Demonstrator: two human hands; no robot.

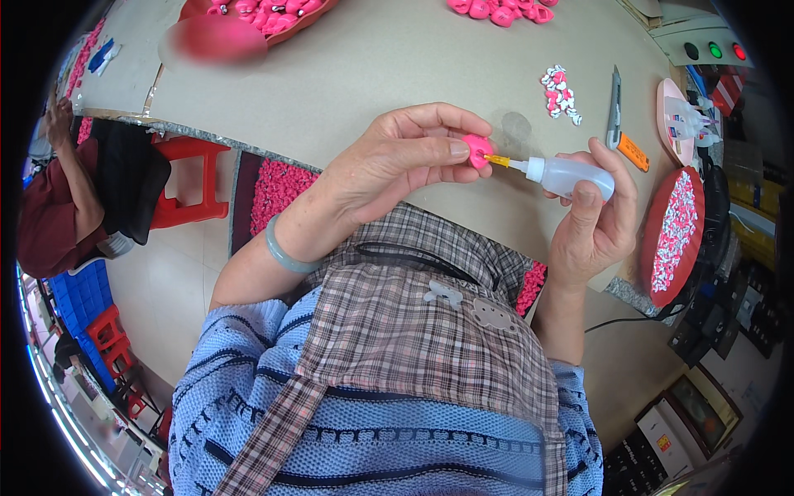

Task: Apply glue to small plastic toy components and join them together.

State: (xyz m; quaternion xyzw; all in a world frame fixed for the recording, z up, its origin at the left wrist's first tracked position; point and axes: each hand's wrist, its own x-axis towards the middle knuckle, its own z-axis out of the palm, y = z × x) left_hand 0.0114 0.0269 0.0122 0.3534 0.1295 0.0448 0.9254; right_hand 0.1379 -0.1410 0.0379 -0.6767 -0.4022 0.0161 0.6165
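My left hand [382,169] pinches a small, rounded bright pink piece [476,147] between thumb and fingers, above the table's near edge. A squeeze bottle [571,176], translucent with a white cap, lies sideways in my right hand [585,236], fingers and thumb around its body. Its yellow nozzle tip [499,159] points left and meets the pink piece at a dark spot. Whether liquid is coming out cannot be seen. Beyond the right hand, a little heap of small pink and white pieces [560,97] rests on the table beside a utility knife [619,124] with an orange end.
At the far side are a red tray [329,7] of pink pieces and a loose pink pile [502,11]. To the right stand a pink dish [664,97] with bottles and a red dish [697,207] of small pieces. A co-worker [62,194] sits left, near a red stool [192,217].
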